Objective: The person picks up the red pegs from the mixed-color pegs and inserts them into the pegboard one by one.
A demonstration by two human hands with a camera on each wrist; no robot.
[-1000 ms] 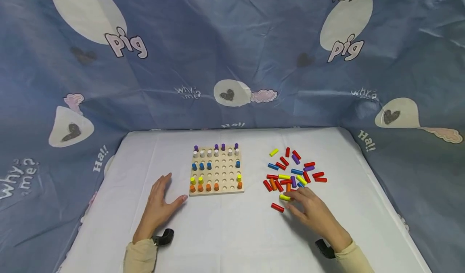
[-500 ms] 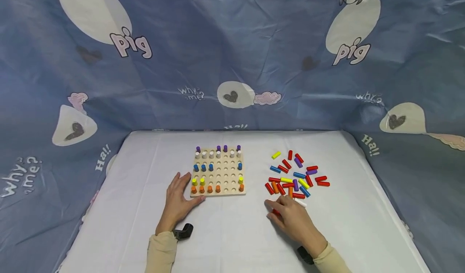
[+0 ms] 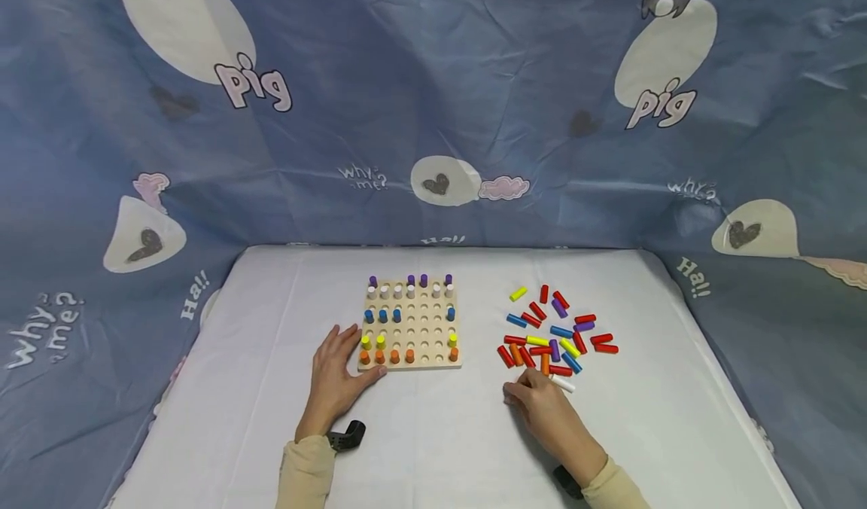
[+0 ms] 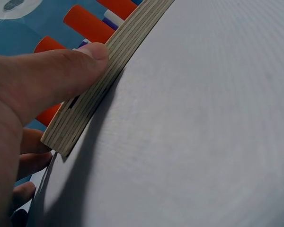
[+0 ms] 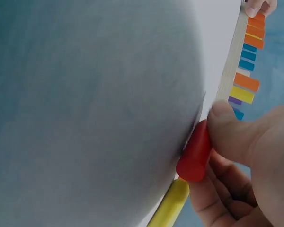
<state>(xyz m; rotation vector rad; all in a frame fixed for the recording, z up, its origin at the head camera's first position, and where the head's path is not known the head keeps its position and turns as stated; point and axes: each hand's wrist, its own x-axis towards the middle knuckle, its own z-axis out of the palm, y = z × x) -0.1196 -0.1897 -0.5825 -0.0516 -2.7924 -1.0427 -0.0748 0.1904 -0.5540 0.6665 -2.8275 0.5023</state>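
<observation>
A wooden pegboard [image 3: 433, 366] stands on the white table, with purple, white, blue, yellow and orange pegs upright in rows. My left hand [image 3: 335, 377] holds its near left corner, thumb on the front edge [image 4: 114, 59] and fingers along the left side. To the right, my right hand [image 3: 550, 412] is low at the near side of a scatter of loose pegs. In the right wrist view its thumb and fingers pinch a red peg [image 5: 195, 151]. A yellow peg [image 5: 170, 203] shows just below it; whether the fingers hold that one too, I cannot tell.
Loose red pegs [image 3: 560, 371], blue pegs [image 3: 561, 331], purple pegs [image 3: 558, 309] and orange pegs lie beyond the right hand. A white peg [image 3: 564, 383] lies beside its fingers. Patterned blue cloth [image 3: 339, 215] rises behind the table.
My left hand has moved right onto the pegboard's corner. The right hand has shifted toward the near left and now covers the spot where a red peg lay. A yellow peg near its fingers has left the head view.
</observation>
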